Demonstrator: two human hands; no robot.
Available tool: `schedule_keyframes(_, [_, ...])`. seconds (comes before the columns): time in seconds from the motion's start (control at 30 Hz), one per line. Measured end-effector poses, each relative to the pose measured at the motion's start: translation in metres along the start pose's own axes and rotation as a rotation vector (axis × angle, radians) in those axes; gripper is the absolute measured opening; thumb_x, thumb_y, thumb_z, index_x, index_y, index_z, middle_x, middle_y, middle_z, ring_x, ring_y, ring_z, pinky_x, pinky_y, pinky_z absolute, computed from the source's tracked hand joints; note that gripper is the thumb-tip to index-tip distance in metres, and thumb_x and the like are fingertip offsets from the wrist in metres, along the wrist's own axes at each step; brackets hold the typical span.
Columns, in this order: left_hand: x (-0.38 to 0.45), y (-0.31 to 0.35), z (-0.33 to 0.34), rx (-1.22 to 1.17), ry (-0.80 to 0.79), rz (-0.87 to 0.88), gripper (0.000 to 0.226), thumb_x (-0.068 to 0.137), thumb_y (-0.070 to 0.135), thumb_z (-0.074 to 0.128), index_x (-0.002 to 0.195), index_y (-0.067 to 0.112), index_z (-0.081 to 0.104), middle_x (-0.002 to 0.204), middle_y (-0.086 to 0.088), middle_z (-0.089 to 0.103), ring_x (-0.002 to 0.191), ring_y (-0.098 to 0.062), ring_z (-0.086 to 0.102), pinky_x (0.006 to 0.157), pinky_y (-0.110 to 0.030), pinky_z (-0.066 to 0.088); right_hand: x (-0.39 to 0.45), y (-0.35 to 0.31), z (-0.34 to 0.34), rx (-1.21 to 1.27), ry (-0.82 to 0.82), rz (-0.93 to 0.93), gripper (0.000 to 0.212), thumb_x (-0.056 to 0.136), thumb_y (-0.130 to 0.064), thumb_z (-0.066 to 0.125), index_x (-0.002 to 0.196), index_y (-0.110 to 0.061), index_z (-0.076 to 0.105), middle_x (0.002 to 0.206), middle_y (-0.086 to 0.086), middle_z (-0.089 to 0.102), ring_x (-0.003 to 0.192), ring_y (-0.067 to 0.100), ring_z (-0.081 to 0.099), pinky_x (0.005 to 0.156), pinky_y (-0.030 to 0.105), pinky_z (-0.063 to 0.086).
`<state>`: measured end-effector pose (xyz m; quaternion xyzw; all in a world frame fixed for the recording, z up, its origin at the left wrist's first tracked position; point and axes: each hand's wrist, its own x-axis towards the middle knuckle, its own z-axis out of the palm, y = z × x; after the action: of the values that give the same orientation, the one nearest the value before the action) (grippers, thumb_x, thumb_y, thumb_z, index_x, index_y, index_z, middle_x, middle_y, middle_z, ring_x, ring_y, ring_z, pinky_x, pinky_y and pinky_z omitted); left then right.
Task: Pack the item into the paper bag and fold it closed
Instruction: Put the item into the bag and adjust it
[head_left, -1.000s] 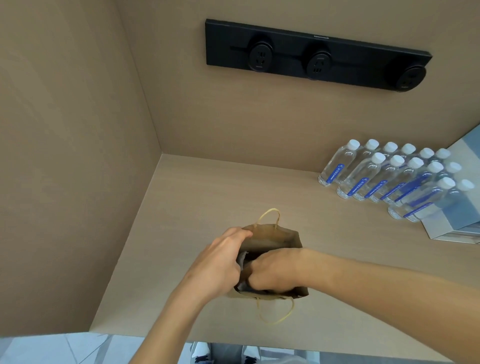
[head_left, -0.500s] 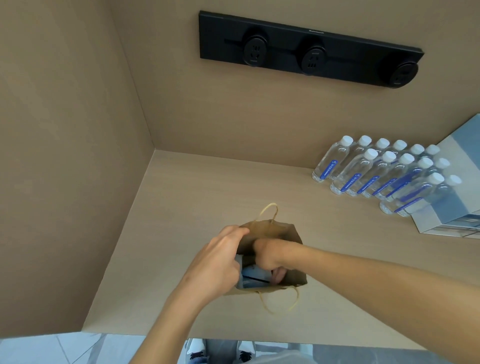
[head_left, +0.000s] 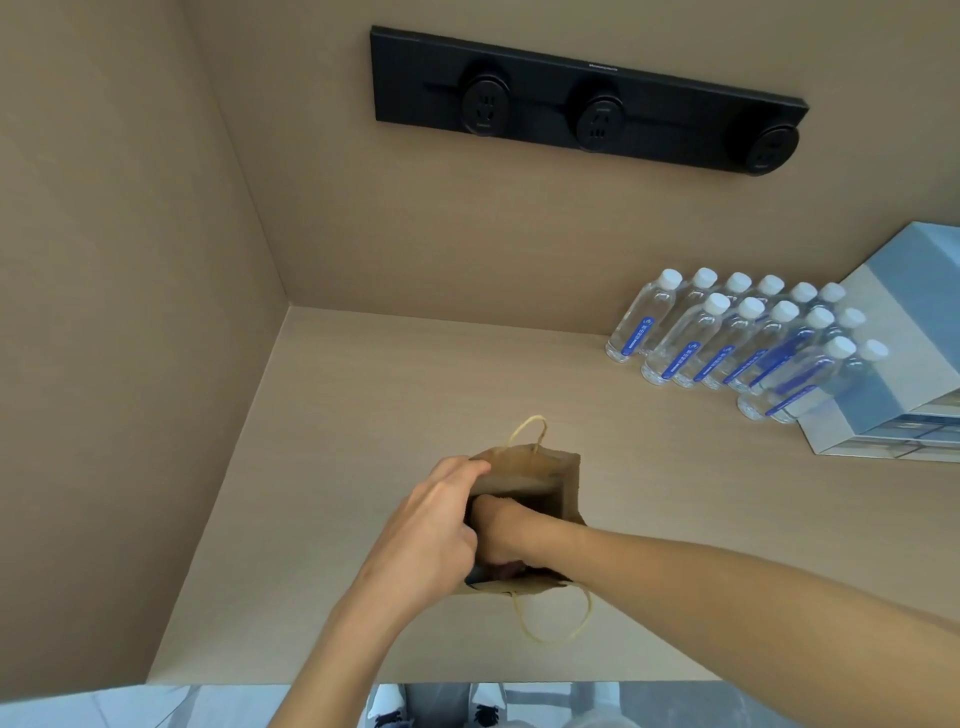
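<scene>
Two hands work at one brown paper bag (head_left: 550, 467) standing upright near the front edge of the table (head_left: 363, 395), toward its left side. The left hand (head_left: 431, 530) grips the bag's left rim, fingers (head_left: 462, 470) curled over the paper and holding the mouth apart. The right hand (head_left: 501, 530) reaches down inside the bag, wrist at the rim; its fingers are hidden in there, so I cannot tell whether they clutch anything. The item itself is out of sight inside the bag. One twine handle (head_left: 530, 428) stands up at the far rim, another (head_left: 558, 621) droops over the near side. Water bottles (head_left: 727, 343) cluster at the table's back right, touching a blue-and-white box (head_left: 904, 364).
</scene>
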<state>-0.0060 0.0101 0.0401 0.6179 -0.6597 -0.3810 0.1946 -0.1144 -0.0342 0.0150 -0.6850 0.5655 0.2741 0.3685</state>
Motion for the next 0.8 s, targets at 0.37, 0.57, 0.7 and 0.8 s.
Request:
schedule_keyframes(0.37, [0.004, -0.011, -0.005, -0.042, 0.037, -0.017, 0.072, 0.075, -0.009, 0.043, 0.139, 0.025, 0.048, 0.144, 0.009, 0.046, 0.116, -0.016, 0.052, 0.095, -0.021, 0.04, -0.014, -0.01, -0.019, 0.321, -0.047, 0.056, 0.013, 0.086, -0.004, 0.048, 0.081, -0.006, 0.059, 0.087, 0.018, 0.066, 0.071, 0.028, 0.062, 0.066, 0.035, 0.055])
schedule_keyframes(0.57, [0.004, -0.01, -0.006, -0.053, 0.018, 0.011, 0.073, 0.074, -0.009, 0.043, 0.138, 0.025, 0.048, 0.142, 0.006, 0.048, 0.126, -0.017, 0.048, 0.103, -0.025, 0.04, -0.045, -0.007, -0.051, -0.435, 0.129, -0.108, 0.019, 0.089, -0.008, 0.052, 0.106, -0.004, 0.059, 0.07, 0.006, 0.049, 0.054, 0.021, 0.052, 0.042, 0.03, 0.04])
schedule_keyframes(0.7, [0.005, -0.007, -0.006, -0.061, 0.012, 0.03, 0.069, 0.075, -0.008, 0.045, 0.136, 0.025, 0.05, 0.136, 0.004, 0.052, 0.12, -0.016, 0.052, 0.099, -0.027, 0.044, -0.053, -0.011, -0.064, -0.614, 0.126, -0.115, 0.021, 0.089, -0.011, 0.056, 0.109, -0.006, 0.06, 0.07, 0.005, 0.05, 0.055, 0.019, 0.05, 0.041, 0.03, 0.036])
schedule_keyframes(0.8, [0.005, -0.006, -0.005, -0.034, 0.02, 0.029, 0.069, 0.076, -0.009, 0.045, 0.137, 0.024, 0.049, 0.138, 0.004, 0.051, 0.121, -0.017, 0.051, 0.097, -0.022, 0.04, -0.053, -0.011, -0.066, -0.769, 0.087, -0.111, 0.006, 0.089, -0.013, 0.055, 0.096, -0.013, 0.054, 0.069, 0.004, 0.049, 0.056, 0.019, 0.047, 0.045, 0.032, 0.035])
